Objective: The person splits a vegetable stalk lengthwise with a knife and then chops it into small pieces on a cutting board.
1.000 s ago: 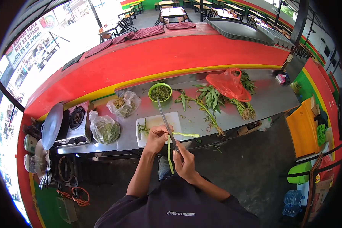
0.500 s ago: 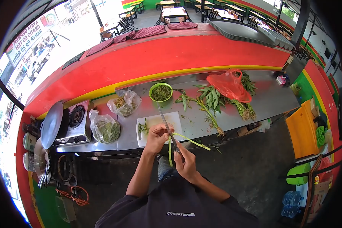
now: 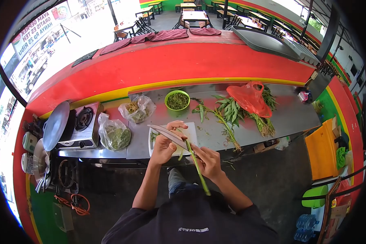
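My left hand (image 3: 164, 149) is closed on a long green vegetable stalk (image 3: 199, 175), above the front edge of the white cutting board (image 3: 190, 132). Its lower end slants down toward my dark shirt. In my right hand (image 3: 208, 161) is a knife (image 3: 168, 135), its blade pointing up and left across the stalk and over my left fingers. A short piece of stalk hangs below the left palm. Behind the board stands a green bowl (image 3: 177, 109) of chopped greens. A few leaves lie on the board's left side, partly hidden by the hand and blade.
Leafy stalks (image 3: 227, 132) and a red plastic bag (image 3: 252, 99) lie on the steel counter (image 3: 288, 118) to the right. Left are two clear bags, one holding greens (image 3: 117, 136), and a gas stove (image 3: 84, 124). A red wall (image 3: 171, 63) rises behind.
The knife has swung from pointing up to lying leftward across the stalk. Both hands have turned, and the stalk now slants down between them. The view has shifted slightly.
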Demonstrator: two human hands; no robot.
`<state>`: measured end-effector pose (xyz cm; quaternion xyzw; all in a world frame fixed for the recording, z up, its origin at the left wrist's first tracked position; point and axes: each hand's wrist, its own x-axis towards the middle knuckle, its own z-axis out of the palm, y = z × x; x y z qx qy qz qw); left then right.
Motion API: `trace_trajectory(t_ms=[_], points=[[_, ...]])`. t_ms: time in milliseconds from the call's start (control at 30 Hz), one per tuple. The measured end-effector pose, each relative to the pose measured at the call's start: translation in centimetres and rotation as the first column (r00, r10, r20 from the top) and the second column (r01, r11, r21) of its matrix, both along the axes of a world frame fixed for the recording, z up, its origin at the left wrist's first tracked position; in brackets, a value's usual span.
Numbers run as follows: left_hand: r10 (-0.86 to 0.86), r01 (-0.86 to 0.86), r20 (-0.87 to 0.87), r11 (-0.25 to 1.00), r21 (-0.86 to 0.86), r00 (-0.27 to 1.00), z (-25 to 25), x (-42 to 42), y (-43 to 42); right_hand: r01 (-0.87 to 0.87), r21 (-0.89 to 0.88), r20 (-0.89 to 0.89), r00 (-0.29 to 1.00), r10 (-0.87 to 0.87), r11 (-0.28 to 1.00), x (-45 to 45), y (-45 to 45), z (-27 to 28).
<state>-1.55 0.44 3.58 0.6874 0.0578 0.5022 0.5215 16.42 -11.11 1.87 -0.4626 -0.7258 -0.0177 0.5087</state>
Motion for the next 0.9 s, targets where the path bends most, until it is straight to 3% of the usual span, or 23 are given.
trace_trajectory(t_ms=[33,100,200,333,400,433,500,533,633,900], points=[[0.006,-0.006,-0.014,0.999,0.032,1.0,0.2,-0.1,0.0,-0.004,0.0,0.005,1.0,0.004,1.0,0.1,0.3,0.3],[0.015,-0.016,-0.006,0.996,-0.091,1.0,0.9,-0.3,-0.8,-0.01,0.087,0.009,1.0,0.009,0.996,0.4,0.9,0.9],[0.159,-0.162,0.046,0.985,0.062,0.986,1.9,0.6,-0.9,-0.022,0.074,0.061,0.998,0.018,0.997,1.1,1.2,1.8],[0.228,-0.229,0.05,0.973,0.003,0.972,1.5,1.3,-2.1,-0.015,0.099,0.14,0.99,0.001,0.995,1.4,1.9,3.5],[0.155,-0.123,0.12,0.964,-0.237,0.981,1.5,1.7,-3.0,-0.009,0.097,0.169,0.986,-0.008,0.995,1.6,2.1,3.9],[0.156,-0.124,0.122,0.964,-0.236,0.98,1.8,1.9,-3.6,0.013,0.093,0.199,0.98,-0.031,0.996,1.7,2.2,4.0],[0.185,-0.074,0.178,0.865,-0.496,0.967,2.8,2.5,-4.8,0.034,0.09,0.23,0.972,-0.054,0.995,1.8,2.5,4.3],[0.26,-0.124,0.197,0.846,-0.519,0.945,3.3,2.8,-5.2,0.051,0.089,0.261,0.963,-0.072,0.995,1.8,2.6,4.4],[0.267,-0.127,0.152,0.792,-0.597,0.952,2.5,2.7,-5.0,0.069,0.084,0.32,0.943,-0.092,0.994,1.9,2.9,5.0],[0.448,-0.33,0.018,0.686,-0.649,0.894,2.9,2.9,-4.4,0.059,0.084,0.407,0.909,-0.088,0.995,1.4,3.4,5.5]])
